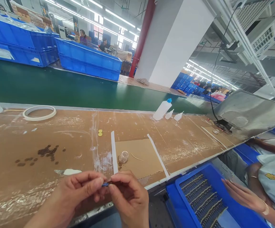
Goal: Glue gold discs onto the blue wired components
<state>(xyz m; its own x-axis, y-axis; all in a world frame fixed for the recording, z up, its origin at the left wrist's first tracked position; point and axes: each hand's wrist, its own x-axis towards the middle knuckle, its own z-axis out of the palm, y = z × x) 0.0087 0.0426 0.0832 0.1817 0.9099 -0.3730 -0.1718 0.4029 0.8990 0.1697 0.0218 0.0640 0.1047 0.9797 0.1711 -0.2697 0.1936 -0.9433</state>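
Note:
My left hand point(80, 193) and my right hand point(129, 198) meet at the near edge of the brown workbench point(56, 148). Together their fingertips pinch a small thin part with a blue end point(105, 184). Just beyond my hands sits a small clear glass jar point(123, 156) on a cardboard sheet point(139, 158), beside a white strip point(114, 152). Two small yellow discs point(100, 132) lie further back.
A tape ring point(39, 112) lies at the back left, squeeze bottles point(162, 109) at the back right. A green conveyor belt point(68, 88) runs behind the bench with blue crates point(89, 60). A co-worker's hand point(242, 196) reaches over a blue tray of parts point(204, 199) on the right.

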